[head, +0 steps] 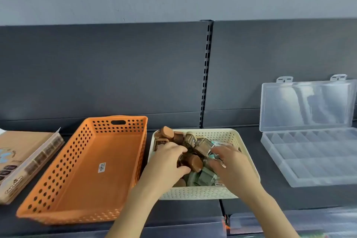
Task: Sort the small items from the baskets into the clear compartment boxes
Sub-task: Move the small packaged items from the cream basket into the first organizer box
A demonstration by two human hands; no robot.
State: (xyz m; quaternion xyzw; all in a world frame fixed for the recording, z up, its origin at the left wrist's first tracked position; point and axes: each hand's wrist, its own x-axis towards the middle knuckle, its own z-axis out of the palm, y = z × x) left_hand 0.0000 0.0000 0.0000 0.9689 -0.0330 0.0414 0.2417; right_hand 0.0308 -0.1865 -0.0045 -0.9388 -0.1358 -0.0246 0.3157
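Both hands were in the cream basket point(197, 192), mid shelf point(270, 197), which held a pile of small items point(204, 148): brown and green packets and little capped pieces, jumbled. Left hand point(168, 162) reached in from the basket's left side, grip curled round a brown capped item point(193, 162), fingers over the top and thumb beneath. Right hand point(231, 162) was in from the right side, fingers bent down into the pile and blurred; cannot tell if its grip pinched anything.

Orange basket point(104, 160) sat just beside the cream one on its left, with only a sticker on its floor. Clear compartment box point(313, 152) lay apart to the right on the same shelf, lid point(307, 104) standing open against the dark back panel, with nothing visible in its compartments. Cardboard box point(25, 158) with printed sides lay at far left, next to the orange basket.
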